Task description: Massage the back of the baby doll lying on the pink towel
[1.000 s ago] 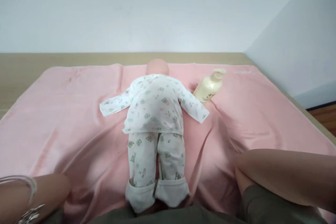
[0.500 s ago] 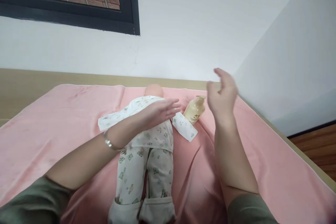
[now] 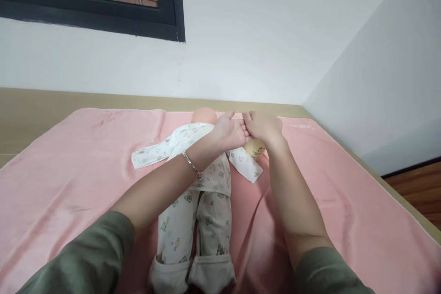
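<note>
A baby doll [image 3: 204, 115] lies on its back in a white printed top and trousers [image 3: 213, 220]. Over its chest and shoulder, my left hand [image 3: 231, 132] is held palm up with its fingers spread, a silver bracelet on the wrist. My right hand [image 3: 264, 125] is curled over the top of a pale yellow pump bottle [image 3: 255, 149] and hides the pump head. Only the lower part of the bottle shows below the hand, beside the doll's sleeve [image 3: 245, 165]. The fingertips of both hands meet or nearly meet.
A pink blanket [image 3: 96, 193] with folds covers the wooden surface [image 3: 31, 115] beneath the doll. White walls [image 3: 241, 36] rise behind and to the right. A dark-framed window [image 3: 168, 27] is at the upper left.
My right hand has come down and left onto the top of the pump bottle. My left hand has moved right and up and turned palm up beside it.
</note>
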The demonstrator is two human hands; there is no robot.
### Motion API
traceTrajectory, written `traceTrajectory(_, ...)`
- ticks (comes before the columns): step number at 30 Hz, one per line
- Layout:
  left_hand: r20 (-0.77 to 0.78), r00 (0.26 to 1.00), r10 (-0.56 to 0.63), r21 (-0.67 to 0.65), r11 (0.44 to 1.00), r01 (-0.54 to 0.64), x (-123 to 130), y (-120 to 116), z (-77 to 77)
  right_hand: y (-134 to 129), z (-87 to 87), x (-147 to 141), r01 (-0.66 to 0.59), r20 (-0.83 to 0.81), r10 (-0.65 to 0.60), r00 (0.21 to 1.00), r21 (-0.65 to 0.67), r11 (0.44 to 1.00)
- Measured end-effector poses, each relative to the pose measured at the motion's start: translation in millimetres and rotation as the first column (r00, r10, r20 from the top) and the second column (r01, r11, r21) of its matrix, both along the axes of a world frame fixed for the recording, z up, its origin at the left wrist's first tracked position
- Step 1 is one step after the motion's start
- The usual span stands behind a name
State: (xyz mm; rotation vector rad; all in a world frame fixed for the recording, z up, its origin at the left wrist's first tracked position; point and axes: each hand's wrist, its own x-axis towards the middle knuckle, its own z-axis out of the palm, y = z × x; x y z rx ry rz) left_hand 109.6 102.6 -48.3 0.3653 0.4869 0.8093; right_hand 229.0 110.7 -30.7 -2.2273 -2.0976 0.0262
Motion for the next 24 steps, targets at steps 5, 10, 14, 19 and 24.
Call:
traceTrajectory(5, -0.136, 0.988, -0.068, 0.034, 0.997, 0.073, -26, -21, 0.1, 11, 4.2, -1, 0.035, -0.060, -0.039, 0.997, -0.058, 0.998)
traceTrajectory(10, -0.150, 0.989, -0.001, 0.066, 0.998, 0.011, -86, -45, 19.4, 6, -3.8, -1, 0.023, 0.002, -0.023, 1.000, -0.002, 1.000)
traceTrajectory(14, -0.099, 0.988, 0.121, 0.097, 0.989, -0.111, -125, -57, 34.8, -3, -7.6, 1, -0.055, 0.064, 0.054, 0.996, 0.022, 0.998)
traceTrajectory(19, -0.121, 0.971, 0.204, 0.089, 0.977, -0.194, -138, -70, 41.1, 1, -9.4, 7, -0.123, 0.073, 0.120, 0.990, 0.040, 0.992)
traceTrajectory(24, -0.125, 0.969, 0.215, 0.093, 0.975, -0.204, -137, -76, 45.9, -52, 18.5, -10, -0.087, 0.071, 0.079, 0.994, 0.104, 0.991)
